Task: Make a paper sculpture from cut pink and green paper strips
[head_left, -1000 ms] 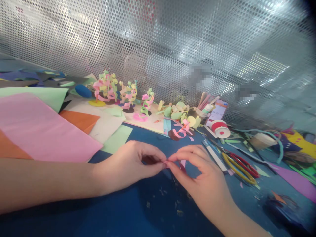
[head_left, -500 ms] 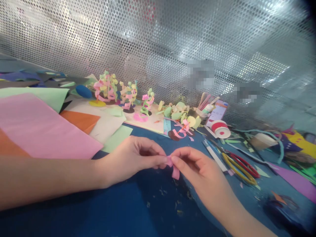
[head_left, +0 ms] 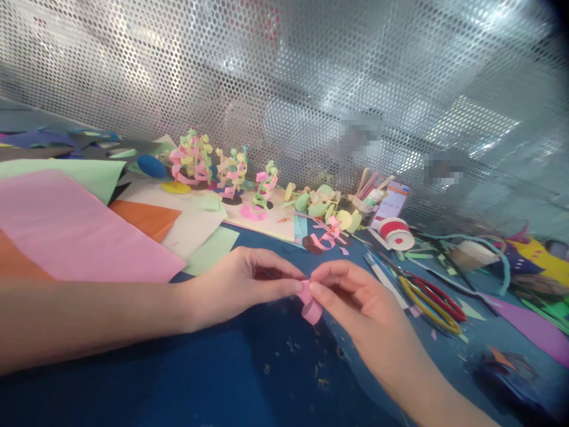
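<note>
Between my two hands, over the blue tabletop (head_left: 213, 379), is a small pink paper strip (head_left: 312, 312). Its lower end hangs down in a curl. My left hand (head_left: 242, 284) pinches one end between thumb and fingers. From the other side my right hand (head_left: 355, 296) pinches the strip too, its fingertips almost touching the left ones. The part of the strip under the fingertips is hidden. Beyond the hands lies a curled pink paper piece on a dark round base (head_left: 313, 243).
Pink paper (head_left: 89, 231) and green and orange sheets lie at left. Small paper spiral trees (head_left: 264, 190) stand along the back, before a perforated metal screen (head_left: 222, 71). To the right are scissors with yellow and red handles (head_left: 429, 302), a ribbon spool (head_left: 395, 233) and a phone (head_left: 391, 201).
The hanging end of the pink strip has curled round more and shifted slightly left. My left fingertips have moved a little; both hands stay pinched in nearly the same place.
</note>
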The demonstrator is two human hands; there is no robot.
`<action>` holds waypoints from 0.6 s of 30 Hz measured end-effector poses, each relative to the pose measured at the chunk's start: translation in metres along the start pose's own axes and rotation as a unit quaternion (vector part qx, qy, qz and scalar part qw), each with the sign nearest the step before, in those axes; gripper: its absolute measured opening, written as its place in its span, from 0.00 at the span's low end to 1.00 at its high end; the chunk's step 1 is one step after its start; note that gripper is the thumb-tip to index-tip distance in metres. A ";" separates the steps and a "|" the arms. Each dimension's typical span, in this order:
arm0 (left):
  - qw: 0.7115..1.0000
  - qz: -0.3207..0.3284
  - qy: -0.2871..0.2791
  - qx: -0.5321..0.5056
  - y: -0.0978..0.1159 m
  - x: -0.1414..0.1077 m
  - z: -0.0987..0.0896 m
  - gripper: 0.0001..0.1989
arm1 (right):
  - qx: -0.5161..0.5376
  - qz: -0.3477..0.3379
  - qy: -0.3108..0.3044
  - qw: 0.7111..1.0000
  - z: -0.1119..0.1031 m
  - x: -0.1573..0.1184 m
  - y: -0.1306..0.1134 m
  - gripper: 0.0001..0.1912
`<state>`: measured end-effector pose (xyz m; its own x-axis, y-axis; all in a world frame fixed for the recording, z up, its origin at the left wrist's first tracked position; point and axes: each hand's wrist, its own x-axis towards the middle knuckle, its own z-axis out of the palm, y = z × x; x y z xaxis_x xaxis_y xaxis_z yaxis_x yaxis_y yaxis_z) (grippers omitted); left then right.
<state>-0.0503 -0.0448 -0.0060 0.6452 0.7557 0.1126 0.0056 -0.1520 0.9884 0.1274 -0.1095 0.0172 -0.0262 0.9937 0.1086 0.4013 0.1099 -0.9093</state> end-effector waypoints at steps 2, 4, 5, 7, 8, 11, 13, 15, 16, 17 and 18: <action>1.000 0.004 -0.003 0.010 0.000 0.000 -0.001 0.09 | -0.013 -0.006 0.006 1.000 0.000 0.000 0.000 0.07; 1.000 -0.011 0.004 0.004 0.001 0.000 -0.001 0.09 | -0.033 -0.014 0.011 0.999 0.001 -0.001 0.001 0.07; 1.000 -0.023 0.013 -0.003 0.002 0.000 -0.001 0.09 | -0.043 -0.021 0.013 0.999 0.001 -0.001 0.001 0.08; 0.998 -0.042 0.032 -0.019 0.003 0.000 -0.001 0.09 | -0.063 -0.039 0.020 0.997 0.002 -0.001 0.003 0.08; 0.998 -0.047 0.037 -0.027 0.004 0.000 -0.001 0.09 | -0.073 -0.047 0.024 0.996 0.002 -0.001 0.003 0.07; 0.997 -0.045 0.027 -0.053 0.006 0.000 -0.001 0.09 | -0.107 -0.061 0.037 0.992 0.002 -0.002 0.006 0.05; 0.996 -0.041 0.019 -0.072 0.006 0.000 0.000 0.08 | -0.134 -0.069 0.048 0.987 0.001 -0.002 0.007 0.04; 0.995 -0.041 0.014 -0.090 0.006 0.000 0.000 0.08 | -0.157 -0.086 0.062 0.982 0.001 -0.002 0.007 0.03; 0.994 -0.041 0.011 -0.096 0.006 0.000 0.000 0.09 | -0.165 -0.094 0.068 0.980 0.001 -0.002 0.007 0.02; 0.994 -0.041 0.007 -0.100 0.006 0.000 0.000 0.09 | -0.169 -0.101 0.072 0.978 0.001 -0.002 0.007 0.02; 0.994 -0.041 0.003 -0.103 0.006 0.000 0.000 0.10 | -0.171 -0.106 0.076 0.977 0.001 -0.002 0.007 0.02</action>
<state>-0.0502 -0.0459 0.0000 0.6443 0.7641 0.0314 -0.0991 0.0427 0.9942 0.1292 -0.1112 0.0103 -0.0173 0.9320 0.3620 0.6845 0.2749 -0.6752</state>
